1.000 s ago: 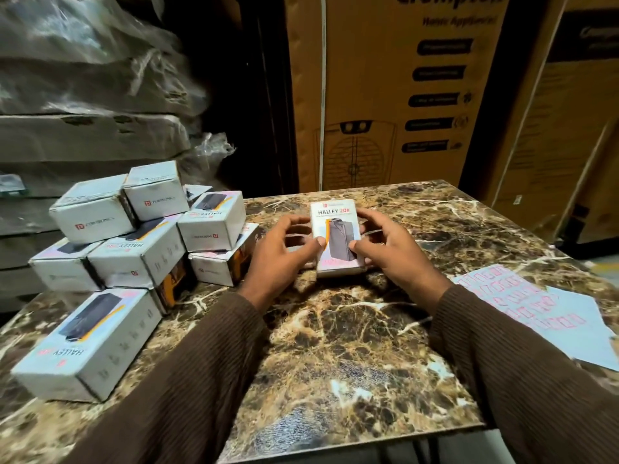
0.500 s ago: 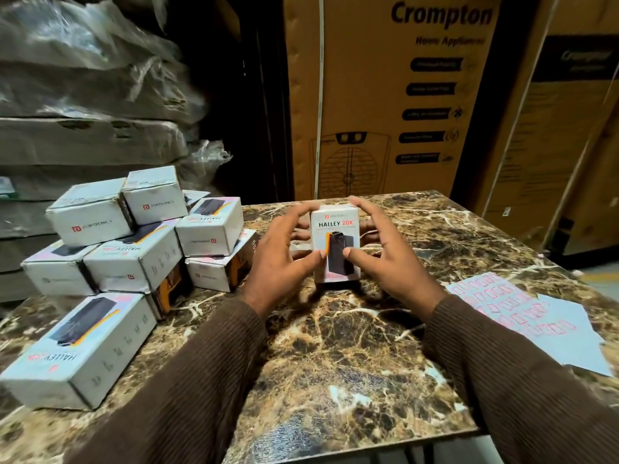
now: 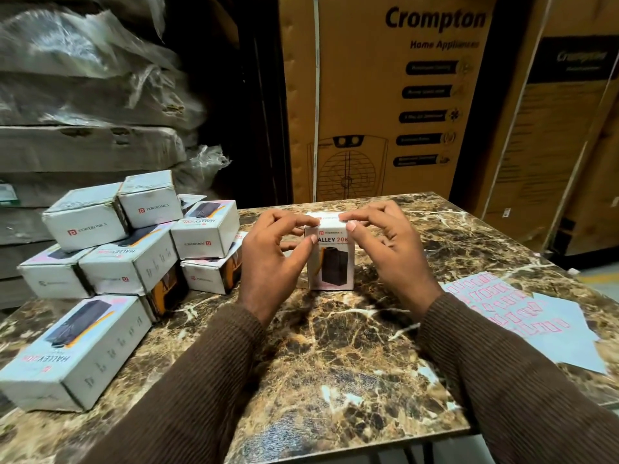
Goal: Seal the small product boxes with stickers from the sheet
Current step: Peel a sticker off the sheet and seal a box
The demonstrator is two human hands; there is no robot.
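In the head view, a small white product box (image 3: 331, 259) is stood upright on the marble worktop (image 3: 335, 356), near its far middle, and is held between both hands. The left hand (image 3: 271, 259) is curled at the box's left side, its thumb laid against the front face and its fingers (image 3: 294, 219) bent onto the top left edge. The right hand (image 3: 385, 249) is curled at the right side, its thumb tip set on the upper right corner and its fingers bent over the top edge, so that the box is pinched from both sides (the top flap itself is largely hidden under the fingertips).

"ALLEY 20K" is read on the front of the box, the first letter being covered by the left thumb, above a picture of a dark device. "PORTRONICS" is printed on several boxes of the stacked pile (image 3: 117, 252) at the left, and "HALLEY 20K" is seen upside down on the nearest of them. "Crompton Home Appliances" is printed on the big carton (image 3: 385, 95) behind the worktop. A sticker sheet (image 3: 512, 306) with pink stickers is lying at the right, apart from the hands.

Against the frame one second ago, the box has been raised from lying flat to standing on end, and both hands have been shifted up to its top.
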